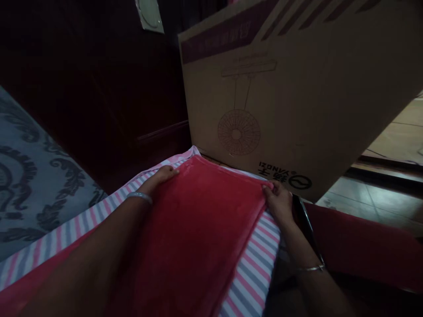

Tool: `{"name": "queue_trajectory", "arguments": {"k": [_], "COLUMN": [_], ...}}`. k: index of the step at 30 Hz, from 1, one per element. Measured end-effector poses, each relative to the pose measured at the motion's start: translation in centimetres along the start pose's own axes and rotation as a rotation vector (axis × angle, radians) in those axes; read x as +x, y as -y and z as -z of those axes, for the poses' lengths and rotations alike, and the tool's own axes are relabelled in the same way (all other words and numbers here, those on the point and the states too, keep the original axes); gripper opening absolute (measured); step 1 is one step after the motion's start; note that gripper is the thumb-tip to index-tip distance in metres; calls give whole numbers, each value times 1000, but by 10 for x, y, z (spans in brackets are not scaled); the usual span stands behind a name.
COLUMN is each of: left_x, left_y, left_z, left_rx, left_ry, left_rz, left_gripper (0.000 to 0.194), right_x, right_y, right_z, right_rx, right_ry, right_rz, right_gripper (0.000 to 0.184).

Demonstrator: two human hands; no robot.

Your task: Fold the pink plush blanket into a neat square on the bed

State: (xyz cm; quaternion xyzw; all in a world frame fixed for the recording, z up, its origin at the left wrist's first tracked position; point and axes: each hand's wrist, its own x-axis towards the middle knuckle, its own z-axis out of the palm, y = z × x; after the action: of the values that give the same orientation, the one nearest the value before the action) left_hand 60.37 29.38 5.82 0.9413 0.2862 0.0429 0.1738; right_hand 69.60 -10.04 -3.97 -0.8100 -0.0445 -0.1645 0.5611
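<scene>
Left hand and right hand pinching far corners of red towel (mid-fold, seemingly) over striped cloth; next, drawing corners evenly nearer.

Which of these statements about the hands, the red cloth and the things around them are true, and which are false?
1. Both hands grip the red cloth at its far corners. True: left hand, right hand.
2. The cloth lies on plain white fabric. False: on a striped sheet.
3. A cardboard box stands beyond the cloth. True.
4. The box shows a printed kettle. False: a fan.
5. The left wrist is bare. False: it wears a bangle.
</scene>
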Motion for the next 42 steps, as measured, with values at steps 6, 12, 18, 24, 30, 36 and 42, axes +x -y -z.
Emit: {"name": "queue_trajectory", "arguments": {"k": [6,12,18,24,30,36,42], "left_x": [5,23,24,40,44,-2,-101], "left_y": [-15,-48,-50,-43,-35,25,116], "left_z": [-13,-41,-44,-62,-45,-5,27], "left_rx": [-43,-28,30,139,141,133,27], "left_ry": [-42,-160,-351,-185,-103,16,116], "left_rz": [-27,-165,-227,-226,-194,-105,-32], "left_gripper": [34,41,44,47,55,49,55], "right_x": [0,-2,-4,0,3,3,2], "right_y": [-2,4,3,1,2,0,-1], "right_z": [-2,1,-1,-3,-4,-3,1], "right_rx": [18,76,247,44,-19,-67,-110], "right_ry": [-10,2,-23,-43,-13,2,3], "right_rz": [17,16,105,77,18,11,-69], "right_gripper": [43,40,33,37,41,38,31]}}
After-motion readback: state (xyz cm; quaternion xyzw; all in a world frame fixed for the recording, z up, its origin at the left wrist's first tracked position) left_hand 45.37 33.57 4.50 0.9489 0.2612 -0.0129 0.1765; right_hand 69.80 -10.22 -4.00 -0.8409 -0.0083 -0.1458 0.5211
